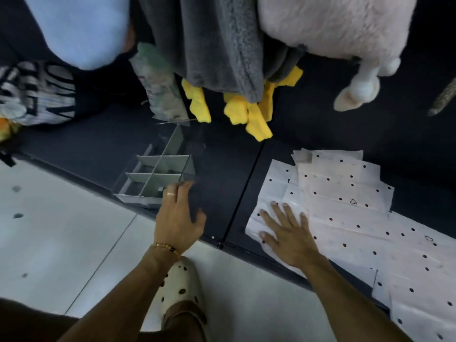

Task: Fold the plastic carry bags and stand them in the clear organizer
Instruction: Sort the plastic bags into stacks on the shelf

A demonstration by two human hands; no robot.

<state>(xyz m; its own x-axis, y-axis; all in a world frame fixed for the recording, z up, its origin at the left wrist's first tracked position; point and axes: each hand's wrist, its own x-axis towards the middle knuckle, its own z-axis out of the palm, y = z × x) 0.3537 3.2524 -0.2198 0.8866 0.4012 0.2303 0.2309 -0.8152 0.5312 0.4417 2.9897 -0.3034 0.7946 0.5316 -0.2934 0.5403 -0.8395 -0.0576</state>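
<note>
The head view looks down on a dark table [222,169] with one clear organizer [158,174] near the middle, at about 9 o'clock from the centre. Grey dividers split it into a grid; the exact count of slots is hard to tell, and none plainly holds a bag.

At 3 to 5 o'clock lie the white dotted plastic bags [345,206], spread flat and overlapping. At least three sheets show, though the true number cannot be told from the overlap.

The left hand [176,215], with one ring and one bracelet, has loosely spread fingers whose tips reach the organizer's near right corner; whether they touch it is unclear. It holds nothing.

The right hand [287,233] lies flat, fingers wide and straight, pressing on the near left corner of the bags.

At 12 o'clock sit two plush toys: a grey one with yellow feet [222,58] and a pink one [333,33]. One spotted cream shoe [182,292] shows at 6 o'clock on the pale floor [49,243].
</note>
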